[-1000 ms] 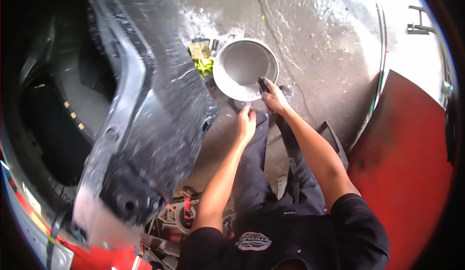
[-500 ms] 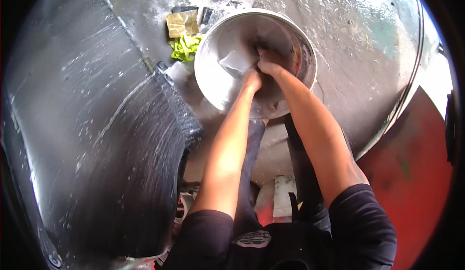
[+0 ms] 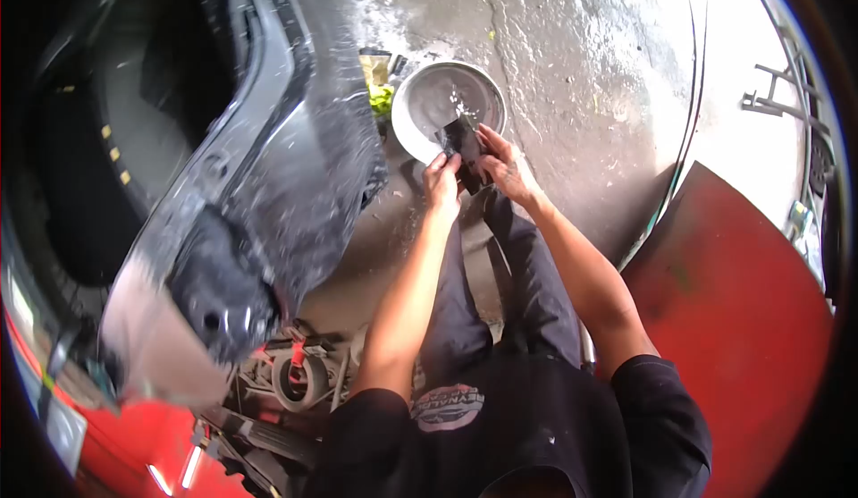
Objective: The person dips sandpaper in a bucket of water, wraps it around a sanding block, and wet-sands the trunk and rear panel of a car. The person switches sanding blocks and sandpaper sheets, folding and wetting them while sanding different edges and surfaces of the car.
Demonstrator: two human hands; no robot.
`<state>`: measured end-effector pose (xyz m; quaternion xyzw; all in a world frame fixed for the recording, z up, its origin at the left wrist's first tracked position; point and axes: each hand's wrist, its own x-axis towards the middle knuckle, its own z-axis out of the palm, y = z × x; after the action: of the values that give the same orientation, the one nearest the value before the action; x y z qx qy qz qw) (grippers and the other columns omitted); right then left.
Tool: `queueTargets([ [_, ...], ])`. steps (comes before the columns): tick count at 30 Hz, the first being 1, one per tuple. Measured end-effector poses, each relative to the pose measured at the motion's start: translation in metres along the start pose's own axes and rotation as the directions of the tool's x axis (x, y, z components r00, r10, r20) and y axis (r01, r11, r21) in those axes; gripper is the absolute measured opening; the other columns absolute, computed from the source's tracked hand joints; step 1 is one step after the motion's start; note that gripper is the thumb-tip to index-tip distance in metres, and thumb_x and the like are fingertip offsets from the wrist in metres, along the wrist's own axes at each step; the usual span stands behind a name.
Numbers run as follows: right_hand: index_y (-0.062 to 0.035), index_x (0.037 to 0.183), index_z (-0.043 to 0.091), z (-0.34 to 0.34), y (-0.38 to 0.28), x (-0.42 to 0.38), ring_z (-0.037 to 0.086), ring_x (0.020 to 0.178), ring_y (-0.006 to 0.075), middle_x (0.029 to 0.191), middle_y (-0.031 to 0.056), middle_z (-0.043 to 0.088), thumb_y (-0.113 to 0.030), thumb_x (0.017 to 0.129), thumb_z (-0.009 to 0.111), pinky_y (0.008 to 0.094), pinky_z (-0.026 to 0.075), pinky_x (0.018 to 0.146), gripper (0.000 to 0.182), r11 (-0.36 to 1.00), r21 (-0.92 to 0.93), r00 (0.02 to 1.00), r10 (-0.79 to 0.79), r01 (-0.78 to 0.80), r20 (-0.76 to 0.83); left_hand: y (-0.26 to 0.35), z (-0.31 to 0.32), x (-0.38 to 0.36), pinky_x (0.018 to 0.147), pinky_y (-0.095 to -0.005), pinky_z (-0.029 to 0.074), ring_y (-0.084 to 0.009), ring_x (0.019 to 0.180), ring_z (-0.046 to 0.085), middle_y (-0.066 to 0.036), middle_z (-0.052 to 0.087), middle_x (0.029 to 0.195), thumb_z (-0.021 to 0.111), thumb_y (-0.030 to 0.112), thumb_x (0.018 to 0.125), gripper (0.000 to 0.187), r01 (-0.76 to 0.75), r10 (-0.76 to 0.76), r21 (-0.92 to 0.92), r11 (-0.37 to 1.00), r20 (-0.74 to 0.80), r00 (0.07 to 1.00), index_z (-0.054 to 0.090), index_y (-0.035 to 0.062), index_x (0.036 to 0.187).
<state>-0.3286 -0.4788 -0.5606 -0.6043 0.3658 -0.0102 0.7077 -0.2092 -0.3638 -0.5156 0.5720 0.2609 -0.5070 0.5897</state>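
Observation:
A dark, wet-looking sheet of sandpaper (image 3: 460,134) is held between my two hands, over the near rim of a round white bucket (image 3: 403,121). My left hand (image 3: 441,182) pinches its left side, thumb on top. On its right side, my right hand (image 3: 507,169) grips with bent fingers, the thumb side toward the sheet. Greyish water (image 3: 440,96) with splashes fills part of the bucket beyond the hands.
A grey car body panel (image 3: 308,185) streaked with white stands at the left. Bright yellow-green cloth (image 3: 381,99) and a tan sheet (image 3: 374,67) lie beside the bucket. A red panel (image 3: 733,292) is at the right; assorted parts (image 3: 299,377) sit low on the left.
Both hands have come up out of the bucket and now show the dark sandpaper between them. The view has shifted, with the bucket looking smaller and more of the car panel showing.

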Motion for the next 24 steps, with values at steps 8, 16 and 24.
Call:
queueTargets([
  [8,0.0015,0.147,0.055,0.033,-0.129,-0.115,0.049,0.142,0.0449,0.156,0.0284,0.048,-0.004,0.09,0.056,0.047,0.043,0.117,0.057,0.691,-0.599,0.913,-0.349,0.404,0.213,-0.006,0.014,-0.111,0.079,-0.0374,0.051,-0.0165,0.088,0.06,-0.003,0.066,0.096,0.061,0.021,0.095,0.011,-0.25,0.23,-0.118,0.961,-0.161,0.96,0.066,0.0108,0.094],
  [16,0.0059,0.148,0.048,0.08,-0.155,-0.18,0.05,0.137,0.0505,0.147,0.0349,0.051,-0.004,0.08,0.063,0.0527,0.045,0.114,0.07,0.56,-0.34,0.588,-0.35,0.755,0.729,-0.062,-0.106,-0.149,0.064,-0.0359,0.055,-0.0168,0.079,0.068,-0.006,0.072,0.092,0.064,0.022,0.098,0.018,-0.259,0.214,-0.112,0.959,-0.312,0.926,0.072,0.0064,0.102],
  [24,-0.0043,0.124,0.064,0.196,-0.196,-0.199,0.067,0.107,0.0423,0.112,0.0212,0.071,-0.008,0.085,0.07,0.0491,0.056,0.091,0.039,0.454,-0.224,0.441,-0.456,0.862,0.773,-0.026,-0.218,-0.238,0.065,-0.04,0.065,-0.0317,0.072,0.072,-0.015,0.073,0.094,0.04,0.034,0.108,0.04,-0.072,0.026,-0.594,0.801,-0.085,0.996,0.064,0.0048,0.121],
])
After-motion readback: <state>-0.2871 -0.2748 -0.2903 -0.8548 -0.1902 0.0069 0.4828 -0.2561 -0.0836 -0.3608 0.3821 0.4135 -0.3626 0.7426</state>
